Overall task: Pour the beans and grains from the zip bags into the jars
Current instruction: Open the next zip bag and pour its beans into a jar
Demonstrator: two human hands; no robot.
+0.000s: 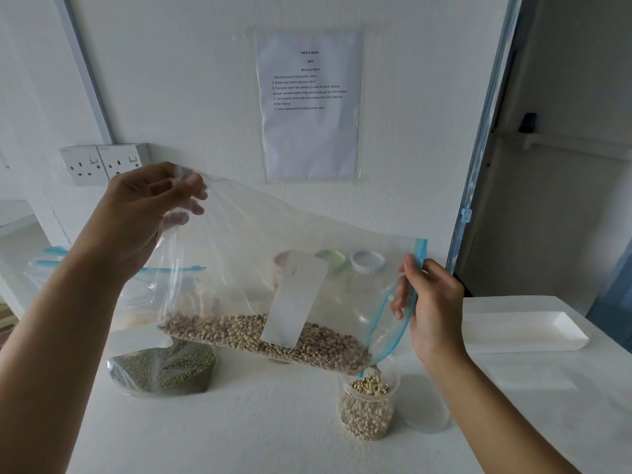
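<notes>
At centre frame, above the table (239,432), a zip bag (239,241) tilted down to the right: upper left corner in the left hand (143,213), open lower right corner pinched by the right hand (431,302). Along its low edge, beans (239,333). Directly under the open corner, on the table, an open jar (367,408) with beans in it; touching its right side, a lid (427,405). Lower left, a second bag (164,367) on the table. Behind, seen through the zip bag, lidded jars (367,261). At right, a tray (533,333).

The left hand (147,213) was raised, pinching a corner of the bag (260,234); the right hand (431,302), lower, pinched its zip edge.
</notes>
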